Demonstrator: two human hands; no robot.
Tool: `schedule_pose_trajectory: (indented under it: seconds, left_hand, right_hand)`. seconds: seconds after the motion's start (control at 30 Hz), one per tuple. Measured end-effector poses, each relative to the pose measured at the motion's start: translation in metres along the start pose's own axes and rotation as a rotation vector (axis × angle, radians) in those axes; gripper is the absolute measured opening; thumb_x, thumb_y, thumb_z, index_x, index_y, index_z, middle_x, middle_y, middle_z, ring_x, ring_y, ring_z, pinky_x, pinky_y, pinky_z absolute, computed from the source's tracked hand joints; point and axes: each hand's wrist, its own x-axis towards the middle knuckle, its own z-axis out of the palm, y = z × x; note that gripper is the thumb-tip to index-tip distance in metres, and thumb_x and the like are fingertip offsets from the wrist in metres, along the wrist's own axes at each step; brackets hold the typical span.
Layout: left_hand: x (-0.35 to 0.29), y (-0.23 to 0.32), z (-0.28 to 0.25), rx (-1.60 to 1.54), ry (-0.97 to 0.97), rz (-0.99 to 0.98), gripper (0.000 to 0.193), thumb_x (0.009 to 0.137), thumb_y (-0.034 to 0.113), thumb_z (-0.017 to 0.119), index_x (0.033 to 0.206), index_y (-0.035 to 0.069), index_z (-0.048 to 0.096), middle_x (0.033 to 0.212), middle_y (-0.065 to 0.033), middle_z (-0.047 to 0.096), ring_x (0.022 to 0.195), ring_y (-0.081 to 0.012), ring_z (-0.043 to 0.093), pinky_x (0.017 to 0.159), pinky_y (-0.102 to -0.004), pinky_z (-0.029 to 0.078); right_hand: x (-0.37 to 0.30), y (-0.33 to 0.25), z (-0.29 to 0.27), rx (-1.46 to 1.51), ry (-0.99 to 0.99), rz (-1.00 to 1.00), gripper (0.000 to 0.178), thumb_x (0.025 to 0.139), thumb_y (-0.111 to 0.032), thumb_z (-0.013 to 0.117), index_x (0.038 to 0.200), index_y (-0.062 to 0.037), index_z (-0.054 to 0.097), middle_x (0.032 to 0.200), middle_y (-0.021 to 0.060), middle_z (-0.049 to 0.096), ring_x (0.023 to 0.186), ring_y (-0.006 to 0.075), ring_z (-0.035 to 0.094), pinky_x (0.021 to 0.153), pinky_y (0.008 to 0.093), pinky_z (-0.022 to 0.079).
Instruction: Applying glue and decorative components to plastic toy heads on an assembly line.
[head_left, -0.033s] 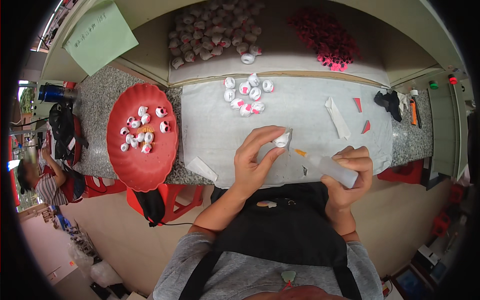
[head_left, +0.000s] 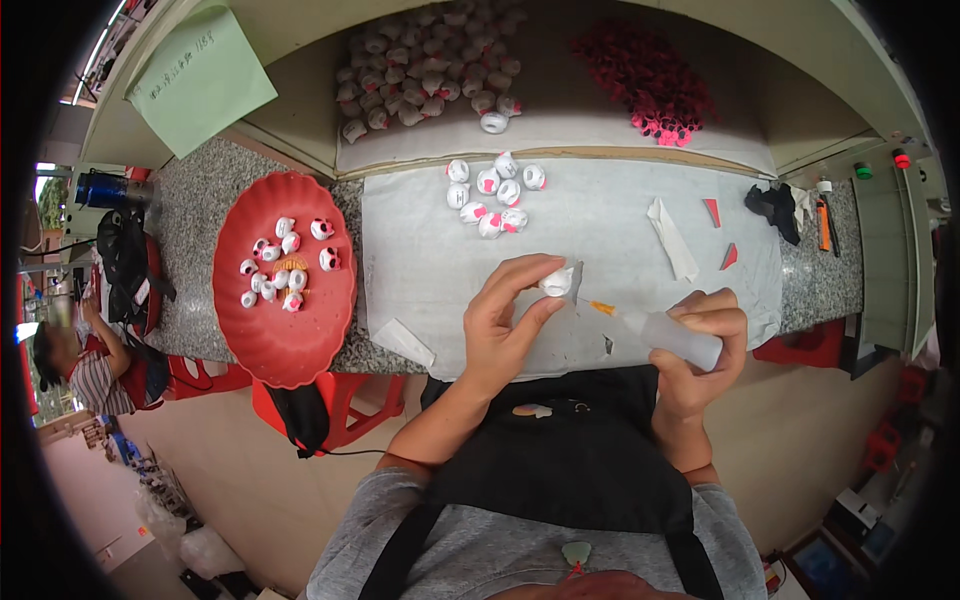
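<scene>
Between the thumb and fingers of my left hand [head_left: 505,315] is a small white figurine head [head_left: 556,282], held above the paper sheet. My right hand [head_left: 700,345] grips a translucent squeeze bottle [head_left: 678,340], tilted with its orange needle tip [head_left: 602,307] toward the head. A small gap shows between the bottle's tip and the head. Beyond my left hand, a cluster of white heads with pink parts [head_left: 490,182] lies on the paper. At the left stands a red scalloped tray [head_left: 250,345] with several white heads [head_left: 290,242], some bearing dark red pieces.
White paper [head_left: 420,270] covers the speckled counter. A shelf behind holds piles of white heads [head_left: 430,70] and pink-red pieces [head_left: 665,90]. Right of my hands lie a folded paper strip [head_left: 672,240], red scraps [head_left: 711,212], a black cloth [head_left: 775,210] and an orange cutter [head_left: 824,225].
</scene>
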Motion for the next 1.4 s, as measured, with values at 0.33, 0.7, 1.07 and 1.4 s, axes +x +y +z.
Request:
schedule_pose_trajectory:
  seconds: [0.33, 0.7, 1.07, 1.4]
  left_hand:
    - [0.001, -0.001, -0.027, -0.5, 0.229, -0.229, 0.033, 0.071, -0.003, 0.055, 0.102, -0.001, 0.044, 0.101, -0.0145, 0.05, 0.09, -0.0175, 0.051, 0.08, -0.0309, 0.041]
    - [-0.002, 0.0, -0.037, -0.491, 0.271, -0.213, 0.033, 0.072, 0.0, 0.055, 0.102, 0.0, 0.044, 0.101, -0.0139, 0.051, 0.09, -0.0188, 0.052, 0.081, -0.0305, 0.04]
    - [0.003, 0.003, -0.002, -0.639, 0.079, -0.272, 0.034, 0.072, -0.004, 0.054, 0.104, -0.002, 0.043, 0.107, -0.0144, 0.048, 0.102, -0.0184, 0.044, 0.086, -0.0269, 0.035]
    - [-0.001, 0.0, 0.016, -0.713, 0.124, -0.331, 0.035, 0.073, -0.001, 0.055, 0.105, -0.001, 0.042, 0.102, -0.0114, 0.05, 0.092, -0.0163, 0.05, 0.08, -0.0273, 0.04]
  right_hand:
    - [0.104, 0.063, 0.001, 0.01, -0.296, 0.412, 0.023, 0.067, 0.001, 0.051, 0.09, -0.0014, 0.045, 0.084, 0.008, 0.047, 0.075, 0.0169, 0.053, 0.06, 0.0274, 0.045]
    - [0.169, 0.151, 0.03, -1.094, -0.438, -0.306, 0.022, 0.066, -0.008, 0.057, 0.087, -0.0023, 0.053, 0.081, 0.0138, 0.055, 0.073, 0.0286, 0.053, 0.065, 0.0346, 0.042]
    - [0.024, 0.036, 0.04, 0.402, -0.257, 0.701, 0.01, 0.067, 0.002, 0.056, 0.074, 0.0001, 0.05, 0.074, 0.0064, 0.053, 0.059, 0.0093, 0.047, 0.053, 0.0212, 0.039]
    - [-0.008, 0.037, 0.02, 0.104, -0.126, 0.492, 0.021, 0.069, 0.005, 0.053, 0.089, 0.0006, 0.054, 0.074, 0.0044, 0.055, 0.068, 0.0081, 0.051, 0.062, 0.0203, 0.041]
